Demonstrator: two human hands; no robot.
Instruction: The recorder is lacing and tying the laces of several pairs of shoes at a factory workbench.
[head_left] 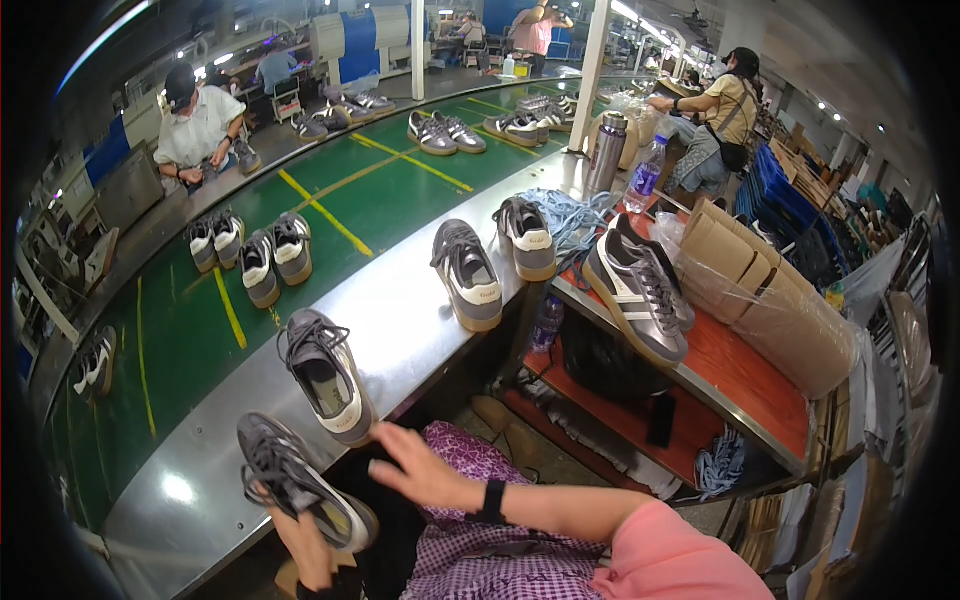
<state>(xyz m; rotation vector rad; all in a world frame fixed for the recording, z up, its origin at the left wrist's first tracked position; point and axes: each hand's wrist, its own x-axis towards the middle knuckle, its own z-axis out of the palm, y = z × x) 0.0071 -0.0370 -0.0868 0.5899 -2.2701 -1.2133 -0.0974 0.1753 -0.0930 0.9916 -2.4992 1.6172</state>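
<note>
My left hand (301,540) grips a grey sneaker (290,470) with dark laces and a white heel, at the near end of the metal ledge. Part of the grip is hidden by the shoe. My right hand (425,472) is open, its fingers spread, just by the heel of a second grey sneaker (328,378) standing on the ledge (395,315); whether they touch I cannot tell. Farther along the ledge stand another grey sneaker (467,275) and one with a pale heel (526,238).
Beyond the ledge, a green conveyor (340,200) with yellow lines carries several pairs of sneakers. At right, a red-topped table (770,390) holds a sneaker pair (640,290), blue laces (565,220), a plastic bottle (645,175), a metal flask (605,152) and cardboard (750,270). Two people (200,130) (735,110) work nearby.
</note>
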